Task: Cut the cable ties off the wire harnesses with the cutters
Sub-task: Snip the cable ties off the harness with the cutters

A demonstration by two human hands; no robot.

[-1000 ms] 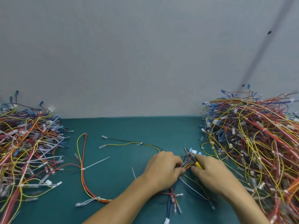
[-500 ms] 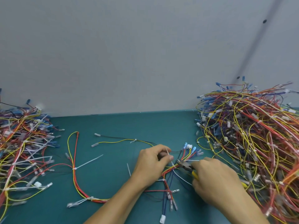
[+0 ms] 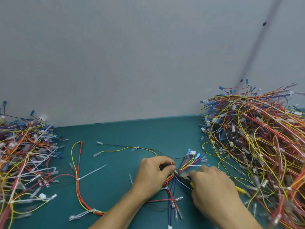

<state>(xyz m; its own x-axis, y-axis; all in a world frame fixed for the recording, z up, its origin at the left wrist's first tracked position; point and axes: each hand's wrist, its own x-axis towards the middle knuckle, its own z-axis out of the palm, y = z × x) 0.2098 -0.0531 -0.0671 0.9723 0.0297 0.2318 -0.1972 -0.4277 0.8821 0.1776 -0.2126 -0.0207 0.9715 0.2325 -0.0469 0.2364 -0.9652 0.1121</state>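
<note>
- R hand (image 3: 212, 187): grip wrapped round cutters (image 3: 183, 176), nose at the bundle neck. Can't tell blade gap.
- L hand (image 3: 153, 176): grip pinches harness (image 3: 189, 162) just beside the nose. White tie (image 3: 171, 163) tail pokes out at the fingertips.
- To do it well, imo: blades on tie only, flat side to the wires, tie pulled clear of insulation, short squeeze, L fingertips out of blade line.
- Room: bare tabletop (image 3: 148, 134) ahead and to L of hands.
- R pile (image 3: 255, 138) just beside R hand, so snag risk; pull back twd centre.
- L pile (image 3: 24, 154) well apart.
- Wall (image 3: 148, 63) closes back edge; front edge out of view.
</note>
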